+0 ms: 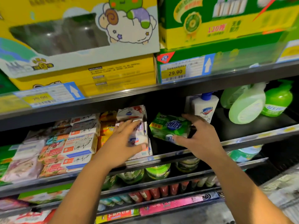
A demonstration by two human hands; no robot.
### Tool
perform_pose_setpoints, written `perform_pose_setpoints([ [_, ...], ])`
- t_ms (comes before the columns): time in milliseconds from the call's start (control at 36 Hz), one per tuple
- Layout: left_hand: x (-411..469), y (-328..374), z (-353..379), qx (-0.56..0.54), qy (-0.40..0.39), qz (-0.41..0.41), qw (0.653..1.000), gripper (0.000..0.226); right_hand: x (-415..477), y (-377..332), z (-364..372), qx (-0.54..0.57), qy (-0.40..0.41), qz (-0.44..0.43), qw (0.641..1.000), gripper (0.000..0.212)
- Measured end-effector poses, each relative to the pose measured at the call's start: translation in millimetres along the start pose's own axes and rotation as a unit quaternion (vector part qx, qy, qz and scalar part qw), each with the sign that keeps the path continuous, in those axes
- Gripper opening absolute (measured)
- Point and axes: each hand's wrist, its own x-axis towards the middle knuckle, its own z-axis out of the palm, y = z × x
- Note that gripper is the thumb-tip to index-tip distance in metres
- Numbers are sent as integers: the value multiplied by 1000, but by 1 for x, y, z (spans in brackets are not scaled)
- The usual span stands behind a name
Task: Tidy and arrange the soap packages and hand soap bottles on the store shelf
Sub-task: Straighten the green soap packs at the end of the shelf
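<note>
Both hands are in on the middle shelf (pixel 161 156). The left hand (pixel 124 143) lies flat against the white soap packages (pixel 134 125), fingers (pixel 127 125) stretched and slightly spread over the front of the stack, thumb low near the shelf edge, pressing rather than pinching. The right hand (pixel 199 136) has the green soap package (pixel 169 126), tilted in the dark gap between the white stack and the white hand soap bottle (pixel 204 107); thumb under its lower edge, fingers reaching over the far side, so it looks clasped, though blur hides the contact.

Progress? I'd call it midway. Left of the hands, the goat soap boxes (pixel 79 143) sit stacked in fair rows, and the yellow packages (pixel 106 125) stand behind. But the green pack is askew and not yet settled in a row, with bare shelf around it. Over right, the green hand soap bottles (pixel 252 104) lean on each other, one tipped well over. Those look untouched and want straightening.
</note>
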Motion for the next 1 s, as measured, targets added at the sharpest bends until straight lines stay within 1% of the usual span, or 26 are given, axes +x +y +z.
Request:
perform_pose_setpoints([
  [56, -11, 2, -1, -26, 21, 46, 998, 92, -10, -3, -7, 104, -3, 6, 995, 71],
  [83, -16, 5, 0, -32, 25, 69, 997, 97, -15, -5, -9, 168, -17, 14, 986, 66],
  [111, -21, 8, 1, -35, 27, 93, 995, 101, -19, -8, -12, 235, -34, 25, 971, 61],
  [167, -30, 13, 6, -42, 31, 140, 989, 105, -27, -17, -14, 363, -71, 54, 927, 56],
  [222, -36, 19, 11, -63, 52, 172, 982, 102, -32, -25, -12, 444, -100, 92, 886, 51],
  [250, -37, 20, 13, -76, 76, 184, 977, 97, -35, -29, -9, 463, -113, 109, 873, 45],
  [306, -39, 20, 16, -114, 134, 203, 963, 80, -40, -35, -3, 478, -139, 141, 856, 39],
  [361, -42, 18, 14, -175, 171, 189, 951, 69, -43, -42, 2, 464, -168, 161, 855, 36],
  [417, -48, 16, 11, -264, 169, 148, 938, 63, -45, -48, 7, 432, -204, 180, 860, 40],
  [472, -55, 14, 8, -369, 149, 120, 910, 56, -46, -55, 11, 399, -239, 185, 866, 43],
  [556, -63, 11, 4, -457, 154, 77, 872, 47, -48, -64, 20, 369, -273, 144, 877, 42],
  [611, -65, 9, 3, -499, 160, 41, 851, 43, -49, -66, 23, 383, -267, 98, 879, 48],
  [694, -71, -2, -3, -533, 166, -16, 830, 40, -48, -77, 37, 406, -262, 33, 875, 74],
  [722, -74, -5, -6, -528, 167, -31, 832, 36, -48, -81, 44, 404, -252, 23, 879, 74],
  [750, -76, -10, -8, -517, 167, -47, 838, 30, -48, -85, 51, 391, -235, 17, 890, 69],
  [806, -83, -17, -15, -520, 150, -70, 838, 19, -47, -93, 64, 368, -207, 24, 906, 50],
  [833, -88, -21, -20, -523, 132, -76, 839, 21, -48, -97, 70, 377, -197, 39, 904, 41],
  [861, -93, -25, -25, -518, 113, -73, 845, 30, -48, -100, 75, 392, -184, 61, 899, 35],
  [889, -99, -30, -30, -509, 88, -63, 854, 45, -48, -105, 79, 406, -174, 84, 893, 30],
  [944, -112, -39, -39, -484, 34, -32, 874, 80, -49, -112, 88, 426, -172, 122, 880, 29],
  [972, -117, -46, -42, -447, 17, -17, 894, 96, -50, -115, 93, 434, -179, 140, 872, 32],
  [1000, -122, -52, -46, -388, 16, -2, 921, 105, -51, -118, 98, 441, -191, 162, 862, 38],
])
